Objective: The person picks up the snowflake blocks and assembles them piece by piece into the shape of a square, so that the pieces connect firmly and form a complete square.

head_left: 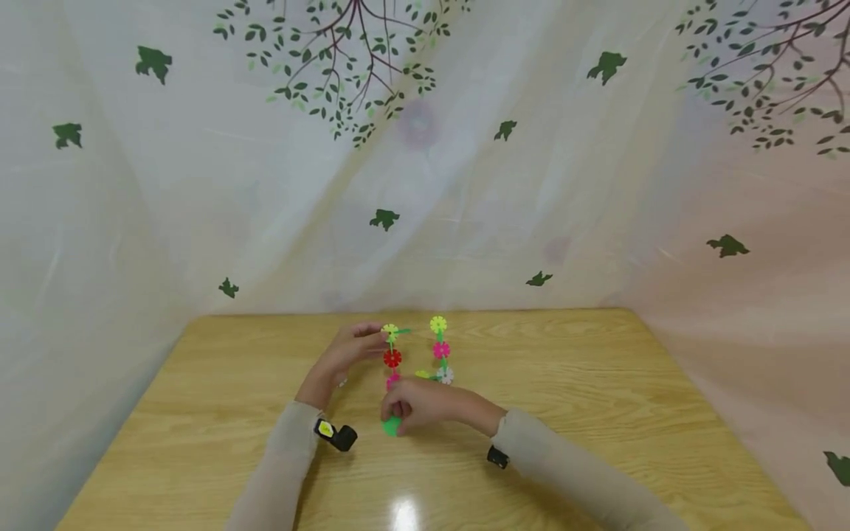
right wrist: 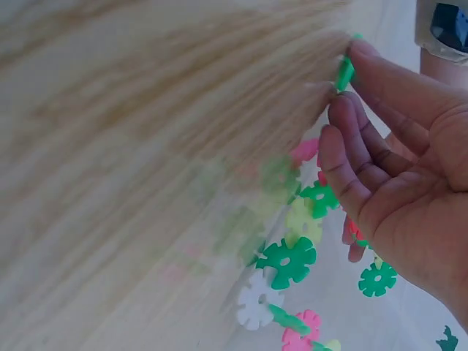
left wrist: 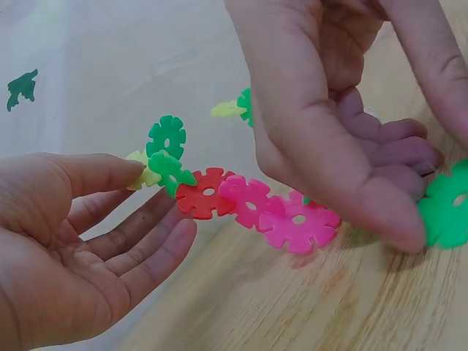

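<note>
My left hand pinches a yellow notched snowflake disc at the far left end of a chain of interlocking plastic discs. Linked along from it are green discs, a red disc and pink discs. Nearer the front, my right hand holds a green snowflake disc between thumb and finger, seen edge-on in the right wrist view. That disc looks separate from the chain. The chain bends round behind the right hand, which hides part of it.
The chain's right side stands on the wooden table, with a white disc, a pink disc and a yellow disc at its far end. A small white piece lies by the left wrist. A patterned curtain hangs behind.
</note>
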### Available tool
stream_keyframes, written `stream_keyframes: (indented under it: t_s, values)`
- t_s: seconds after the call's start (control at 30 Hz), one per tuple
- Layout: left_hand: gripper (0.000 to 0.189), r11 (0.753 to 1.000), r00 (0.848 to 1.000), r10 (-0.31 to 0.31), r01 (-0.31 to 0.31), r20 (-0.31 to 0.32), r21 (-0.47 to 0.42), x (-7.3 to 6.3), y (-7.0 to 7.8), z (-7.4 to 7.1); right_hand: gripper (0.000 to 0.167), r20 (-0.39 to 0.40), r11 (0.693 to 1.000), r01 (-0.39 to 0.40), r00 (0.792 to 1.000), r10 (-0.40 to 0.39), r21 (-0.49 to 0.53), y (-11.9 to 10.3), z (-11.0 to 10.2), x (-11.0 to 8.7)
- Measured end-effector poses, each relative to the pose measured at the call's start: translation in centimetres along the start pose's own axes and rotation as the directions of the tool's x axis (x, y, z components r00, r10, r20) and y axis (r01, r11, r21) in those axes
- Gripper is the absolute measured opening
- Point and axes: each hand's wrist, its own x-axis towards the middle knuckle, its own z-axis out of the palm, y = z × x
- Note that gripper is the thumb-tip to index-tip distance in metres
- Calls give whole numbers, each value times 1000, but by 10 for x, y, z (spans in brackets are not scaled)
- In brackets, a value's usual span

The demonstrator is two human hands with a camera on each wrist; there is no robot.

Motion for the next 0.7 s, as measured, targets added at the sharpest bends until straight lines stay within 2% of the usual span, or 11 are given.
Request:
stream_keyframes:
  t_s: [0.23,0.53,0.63,0.7]
  values:
    - [25,999,1000,-16,16,-3,-40,1,-2,0,24,19,980,-51,999,48,195,6,-2,-7]
    - [20,998,999,-16,13,-46,-69,3,-1,6,11,15,952,-19,1000,15,306,24,-20,-18]
    - [20,998,999,-12,8,-53,-67,2,-2,8,16,-55,939,-17,998,38,344,28,-35,-24]
    - [22,998,998,-7,3,-55,-68,2,-2,8,18,-150,929,-22,985,82,368,31,-46,-27]
